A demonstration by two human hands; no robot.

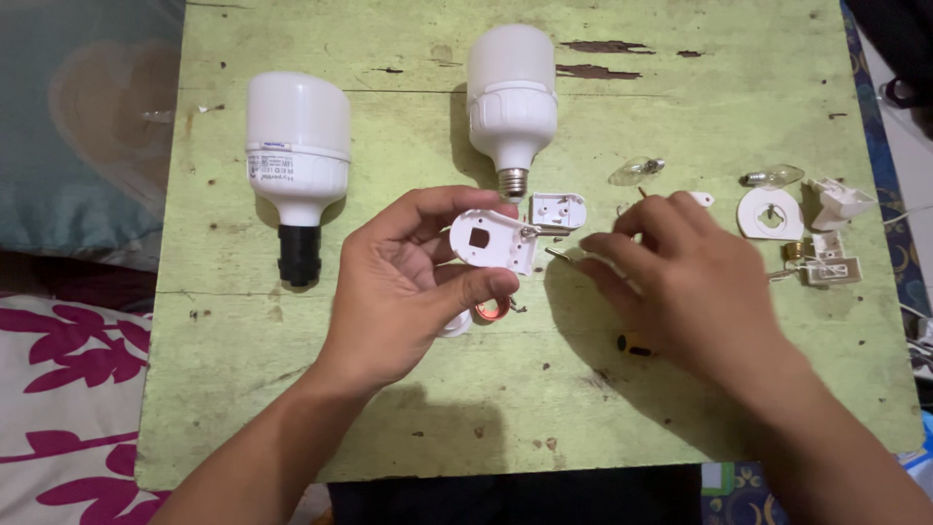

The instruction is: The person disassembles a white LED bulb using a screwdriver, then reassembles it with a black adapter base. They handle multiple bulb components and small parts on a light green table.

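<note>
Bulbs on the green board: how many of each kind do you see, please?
Big white bulbs: 2
Small clear bulbs: 2
Total: 4

A grey band label, seemingly printed, wraps the left bulb.

The left hand pinches a white socket base above the green bench; the right hand hovers beside two bulbs.
</note>
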